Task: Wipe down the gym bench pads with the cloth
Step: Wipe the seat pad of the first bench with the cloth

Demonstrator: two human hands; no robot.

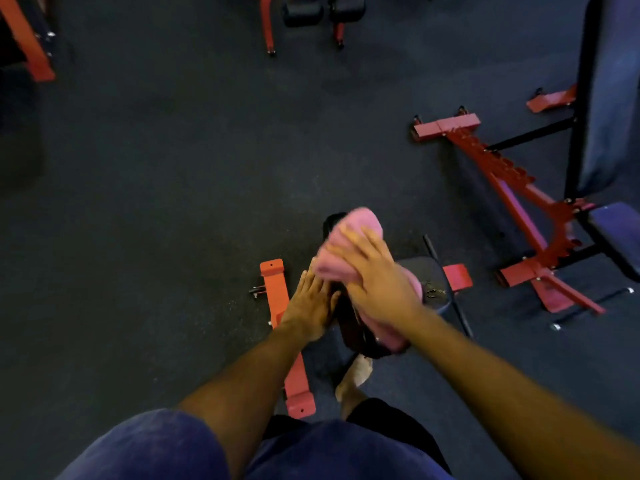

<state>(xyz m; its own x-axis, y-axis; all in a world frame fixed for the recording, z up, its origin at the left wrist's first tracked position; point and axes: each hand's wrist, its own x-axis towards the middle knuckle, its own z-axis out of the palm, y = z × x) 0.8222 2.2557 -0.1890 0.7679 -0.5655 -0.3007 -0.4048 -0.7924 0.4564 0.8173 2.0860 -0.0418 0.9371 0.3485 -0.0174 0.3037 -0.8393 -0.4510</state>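
A pink cloth lies over the upright dark pad of a low bench in the middle of the view. My right hand presses flat on the cloth with fingers spread, blurred by motion. On the pad's left side, my left hand rests with straight fingers. A dark seat pad shows just right of the cloth. Most of the upright pad is hidden under the cloth and my hands.
The bench's red base bar lies on the dark rubber floor to the left. A second red-framed bench with a blue pad stands at the right. More red and black equipment sits at the top. My foot is below the pad.
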